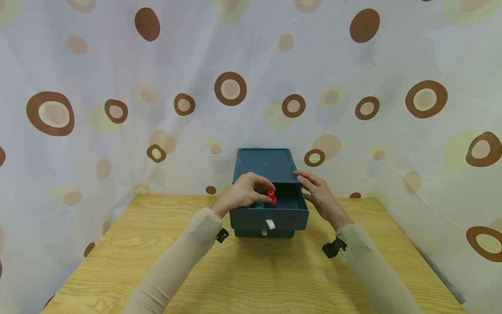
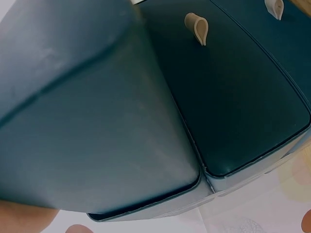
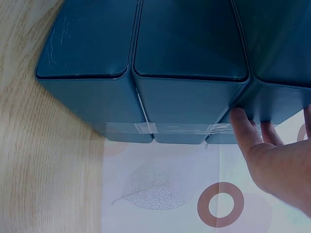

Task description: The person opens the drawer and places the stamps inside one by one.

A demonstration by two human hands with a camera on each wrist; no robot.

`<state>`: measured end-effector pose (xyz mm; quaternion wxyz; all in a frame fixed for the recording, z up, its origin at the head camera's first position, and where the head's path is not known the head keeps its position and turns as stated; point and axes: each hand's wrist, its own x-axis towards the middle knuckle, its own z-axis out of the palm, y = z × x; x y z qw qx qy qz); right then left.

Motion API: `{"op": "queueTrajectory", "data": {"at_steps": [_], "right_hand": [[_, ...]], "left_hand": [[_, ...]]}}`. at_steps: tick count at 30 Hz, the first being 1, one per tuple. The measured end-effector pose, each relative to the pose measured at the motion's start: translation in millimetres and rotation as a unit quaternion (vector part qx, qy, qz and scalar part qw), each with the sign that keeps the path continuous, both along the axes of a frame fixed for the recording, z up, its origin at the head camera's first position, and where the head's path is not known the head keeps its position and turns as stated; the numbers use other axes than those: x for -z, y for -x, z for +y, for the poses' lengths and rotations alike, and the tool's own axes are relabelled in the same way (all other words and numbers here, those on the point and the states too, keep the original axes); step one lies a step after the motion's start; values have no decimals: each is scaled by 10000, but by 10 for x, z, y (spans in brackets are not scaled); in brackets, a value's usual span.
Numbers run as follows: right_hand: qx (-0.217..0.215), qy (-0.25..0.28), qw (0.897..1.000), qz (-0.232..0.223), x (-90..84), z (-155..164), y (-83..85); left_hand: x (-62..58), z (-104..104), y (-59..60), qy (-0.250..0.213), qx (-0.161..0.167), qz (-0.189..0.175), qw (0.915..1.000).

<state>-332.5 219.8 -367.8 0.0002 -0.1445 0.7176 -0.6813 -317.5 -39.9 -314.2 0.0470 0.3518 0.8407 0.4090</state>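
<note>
A dark teal drawer unit stands on the table with its top drawer pulled out. My left hand reaches in over the drawer's left side and pinches a small red knob-topped piece between thumb and fingers. Beneath that hand, a green piece partly shows in the drawer. At the unit's right side is my right hand, its fingertips against the top tier's side wall. Only a bit of my left hand enters the left wrist view; the drawer hides the rest.
Lower drawers bear pale pull tabs. Clear tape runs across the stacked tiers near their back. The wooden table extends around the unit, and a patterned curtain hangs behind it.
</note>
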Motion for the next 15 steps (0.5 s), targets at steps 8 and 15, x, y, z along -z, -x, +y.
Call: {"op": "queueTrajectory", "data": {"at_steps": [8,15], "right_hand": [[5,3,10000,12,7,-3,9],[-7,-5,10000,13,13,-3,18]], "left_hand": [[-5,-13,-24,2,-24,41,10000],[10,-55,-14,-461,18,169,9988]]}}
